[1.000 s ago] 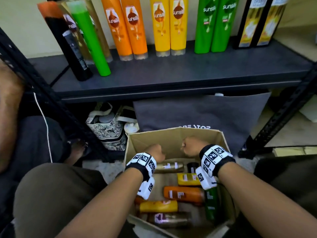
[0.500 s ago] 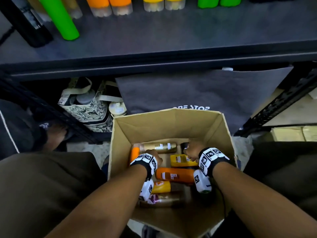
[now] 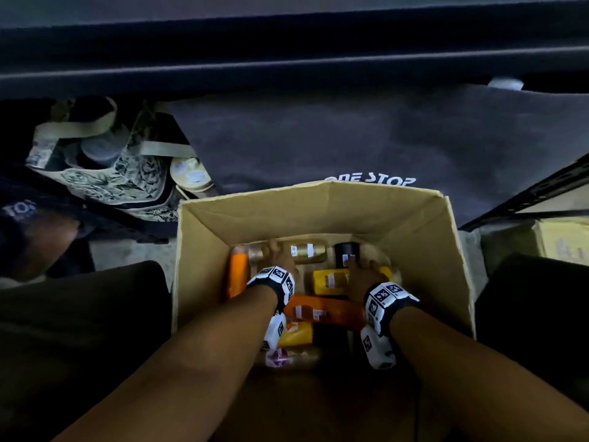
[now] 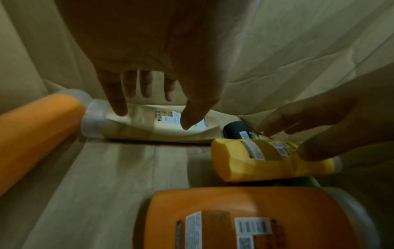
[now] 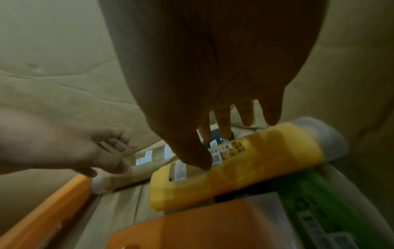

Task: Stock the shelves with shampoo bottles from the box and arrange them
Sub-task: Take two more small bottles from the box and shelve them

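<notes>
The cardboard box [image 3: 204, 250] holds several shampoo bottles lying flat. My left hand [image 3: 278, 252] is deep in it, fingers spread and straight over the pale gold bottle [image 4: 149, 125] by the far wall; the thumb and forefinger reach it but do not grip it. My right hand [image 3: 358, 267] hangs over the yellow bottle [image 5: 262, 160]. Its thumb [image 5: 199, 159] touches the label and its fingers stretch toward the black bottle [image 4: 236, 130] behind. Orange bottles [image 4: 32, 134] [image 4: 245, 219] and a green bottle [image 5: 315, 198] lie around them.
The dark shelf edge [image 3: 287, 62] runs across the top of the head view. Behind the box lies a dark "ONE STOP" bag [image 3: 350, 145], with a patterned tote [image 3: 121, 183] to its left. My knees flank the box. A shelf upright [image 3: 526, 199] slants at right.
The head view has tilted down from the stocked shelf to the box. Both hands, fists at the box rim before, have gone down inside and spread their fingers over the bottles.
</notes>
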